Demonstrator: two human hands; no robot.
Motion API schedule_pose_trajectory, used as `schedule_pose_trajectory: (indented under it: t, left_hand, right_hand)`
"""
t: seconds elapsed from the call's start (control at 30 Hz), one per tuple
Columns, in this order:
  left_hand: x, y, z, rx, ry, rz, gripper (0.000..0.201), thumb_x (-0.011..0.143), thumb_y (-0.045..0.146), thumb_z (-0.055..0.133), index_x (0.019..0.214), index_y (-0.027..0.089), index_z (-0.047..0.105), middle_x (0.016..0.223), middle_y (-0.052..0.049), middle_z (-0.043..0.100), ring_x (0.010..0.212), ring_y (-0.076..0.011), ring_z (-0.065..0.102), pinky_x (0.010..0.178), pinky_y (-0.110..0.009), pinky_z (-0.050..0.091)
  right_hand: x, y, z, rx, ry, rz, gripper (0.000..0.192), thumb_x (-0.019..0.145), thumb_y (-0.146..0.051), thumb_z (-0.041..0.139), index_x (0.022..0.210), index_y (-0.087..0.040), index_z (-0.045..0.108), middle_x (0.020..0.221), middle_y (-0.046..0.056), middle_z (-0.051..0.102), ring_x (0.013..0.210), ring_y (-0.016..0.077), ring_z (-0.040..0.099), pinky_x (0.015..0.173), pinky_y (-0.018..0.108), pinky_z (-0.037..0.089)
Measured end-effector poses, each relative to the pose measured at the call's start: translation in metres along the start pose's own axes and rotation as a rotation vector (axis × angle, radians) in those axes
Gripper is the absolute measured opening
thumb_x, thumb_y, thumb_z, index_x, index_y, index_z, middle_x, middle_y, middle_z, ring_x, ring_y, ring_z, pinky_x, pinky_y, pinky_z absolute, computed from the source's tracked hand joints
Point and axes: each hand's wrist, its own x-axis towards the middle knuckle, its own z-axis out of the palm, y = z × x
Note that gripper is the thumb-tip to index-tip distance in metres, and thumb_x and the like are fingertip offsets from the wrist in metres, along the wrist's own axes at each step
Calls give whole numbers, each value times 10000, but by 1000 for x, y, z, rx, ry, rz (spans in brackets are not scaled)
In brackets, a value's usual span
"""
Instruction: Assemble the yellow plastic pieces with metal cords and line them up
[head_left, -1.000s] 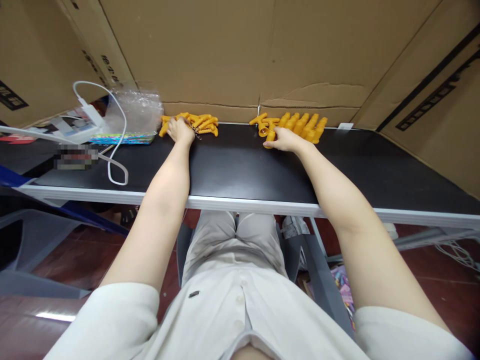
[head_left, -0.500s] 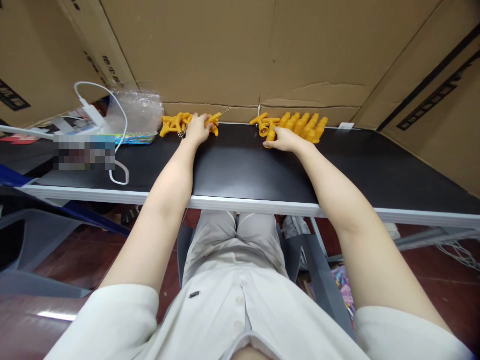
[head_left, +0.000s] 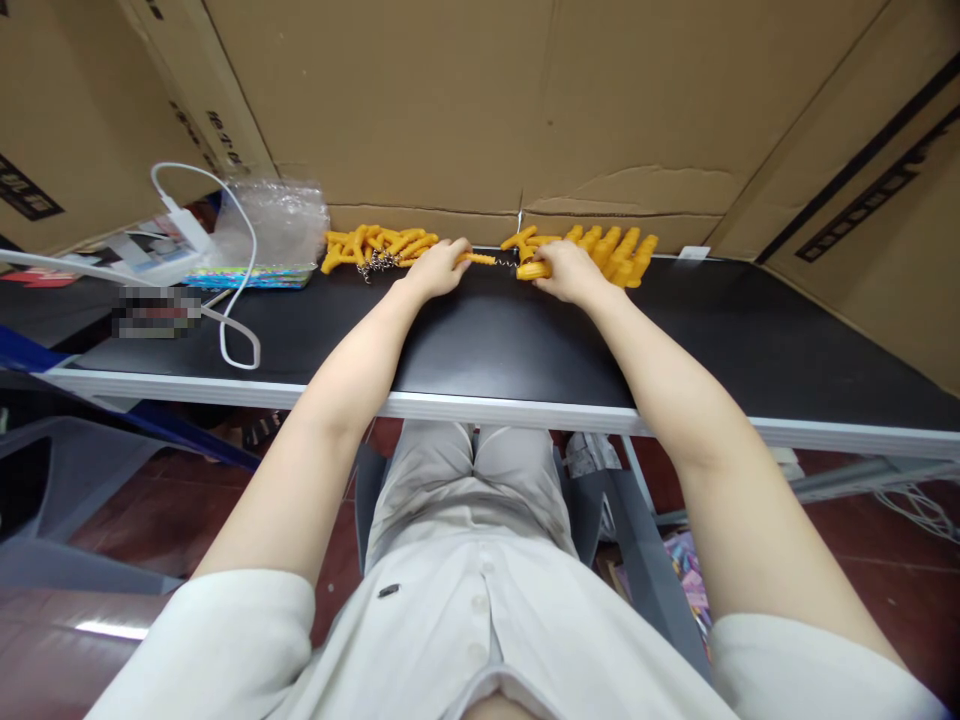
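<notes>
My left hand (head_left: 442, 268) is closed on a corkscrew (head_left: 480, 258) with a yellow handle; its metal spiral points right. Across from it, my right hand (head_left: 568, 272) grips a yellow plastic sleeve (head_left: 533, 270), its end facing the spiral's tip. I cannot tell whether the tip is inside the sleeve. Left of my left hand lies a pile of yellow corkscrew handles (head_left: 360, 243) with bare metal spirals. Behind the held sleeve are a few yellow T-shaped pieces (head_left: 519, 238). A group of yellow sleeves (head_left: 621, 262) lies right of my right hand, which partly hides it.
The black tabletop (head_left: 517, 350) has a metal front edge (head_left: 510, 411) and tall cardboard walls (head_left: 450, 110) around it. At left are clear plastic bags (head_left: 274, 220), a colourful stack (head_left: 255, 278) and a white cable (head_left: 253, 235). A small white piece (head_left: 694, 253) lies at the back right.
My left hand has moved right from the pile, bringing a corkscrew to the middle. My right hand has lifted and turned a sleeve so that it faces the spiral.
</notes>
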Motion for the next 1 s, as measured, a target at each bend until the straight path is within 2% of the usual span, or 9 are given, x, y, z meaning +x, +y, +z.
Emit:
schedule_pose_trajectory:
  t: [0.17,0.3,0.57,0.67,0.8,1.0]
  left_hand:
    - [-3,6,-5,0,-28,-9,452,1078,227,492,1477,91,654,1442,-229,711,1384,-338,664,1244,-436,468]
    - [-2,0,-3,-9,-13,-9,436,1063,231,509,1453,132,676,1430,-205,726,1382,-328,672,1229,-428,482]
    - [0,5,0,-61,-21,148,478,1008,372,573,1400,144,727,1262,-150,807,1208,-317,746,1101,-420,554]
    - [1,6,-1,-51,-30,161,515,965,369,622,1412,134,728,1297,-158,801,1218,-321,737,1113,-421,545]
    - [0,8,-3,-49,-2,106,516,925,325,670,1405,144,730,1325,-155,788,1233,-324,720,1126,-418,530]
    - [-5,18,-9,-84,25,10,386,925,296,658,1279,186,767,1158,-105,790,1113,-295,709,1049,-392,531]
  right_hand:
    - [-6,-7,-8,-29,-52,70,298,898,-194,668,1176,-131,757,1319,212,763,1283,412,704,1096,471,534]
    - [-7,-6,-11,43,-31,109,289,886,-181,688,1160,-137,770,1317,180,776,1243,386,720,1080,442,529]
    - [-5,-8,-4,76,27,-60,295,918,-242,700,1185,-173,804,1302,168,772,1272,381,703,1112,459,518]
    - [-6,-10,-6,72,29,-86,328,931,-244,678,1225,-171,803,1333,176,756,1284,377,688,1124,460,511]
    - [-7,-12,-7,95,22,-76,384,926,-268,698,1286,-186,800,1333,166,758,1265,380,683,1133,483,510]
    - [-7,-11,-6,146,51,-112,450,953,-283,697,1382,-178,779,1381,180,737,1299,389,670,1154,505,496]
